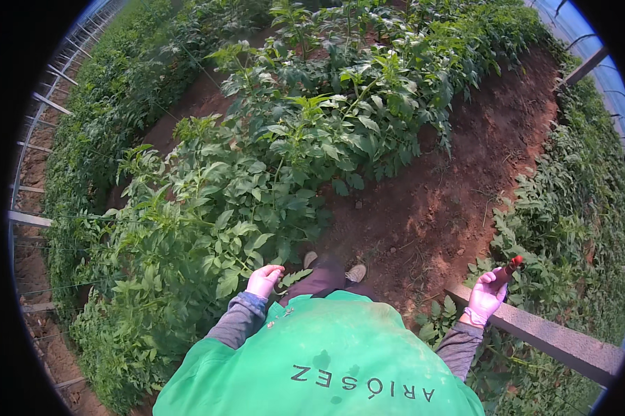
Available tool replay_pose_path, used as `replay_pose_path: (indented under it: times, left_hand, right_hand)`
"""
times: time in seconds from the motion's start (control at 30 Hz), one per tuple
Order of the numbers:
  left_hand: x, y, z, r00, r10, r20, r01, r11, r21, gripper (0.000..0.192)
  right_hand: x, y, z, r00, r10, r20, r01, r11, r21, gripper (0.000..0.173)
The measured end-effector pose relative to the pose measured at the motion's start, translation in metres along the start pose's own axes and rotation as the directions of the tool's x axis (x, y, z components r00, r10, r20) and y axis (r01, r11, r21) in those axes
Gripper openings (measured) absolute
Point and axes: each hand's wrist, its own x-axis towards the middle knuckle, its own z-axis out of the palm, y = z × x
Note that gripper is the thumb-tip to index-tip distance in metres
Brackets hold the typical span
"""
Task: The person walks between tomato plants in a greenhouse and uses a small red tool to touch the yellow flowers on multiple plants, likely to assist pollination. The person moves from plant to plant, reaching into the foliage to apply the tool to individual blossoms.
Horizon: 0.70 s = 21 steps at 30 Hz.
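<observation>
My left hand, in a pinkish glove, is at the edge of the leafy tomato-like plants, its fingers drawn together near a leaf; whether it pinches a stem or leaf cannot be made out. On the right, my right hand, in the same kind of glove, is closed around a small dark tool with a red tip, its kind unclear. That hand is above a concrete post beside the right-hand row of plants. A green garment with printed writing covers my front.
A path of reddish-brown soil runs between the plant rows, with my shoes on it. Another plant row lines the right side. Thin green strings and posts stand at the left.
</observation>
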Motion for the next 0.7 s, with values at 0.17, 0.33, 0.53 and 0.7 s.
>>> replay_pose_path:
  times: [0.17,0.33,0.53,0.7]
  left_hand:
    - [0.041,0.041,0.026,0.999,0.042,0.011,-0.042,0.999,0.032,0.021]
    - [0.103,0.094,0.08,0.985,0.094,0.142,-0.099,0.995,0.027,0.022]
    - [0.192,0.181,0.161,0.945,0.106,0.308,-0.123,0.992,0.034,0.024]
    - [0.253,0.245,0.197,0.934,0.046,0.354,-0.112,0.979,0.17,0.024]
  right_hand:
    - [0.023,-0.004,-0.014,0.999,0.016,-0.039,-0.014,0.997,0.069,0.041]
    - [0.045,-0.039,-0.019,0.968,-0.207,-0.14,0.204,0.978,-0.035,0.038]
    - [0.115,-0.074,-0.006,0.973,-0.23,-0.032,0.231,0.973,0.031,0.038]
    - [0.211,-0.064,0.032,0.972,-0.197,-0.128,0.198,0.98,-0.008,0.038]
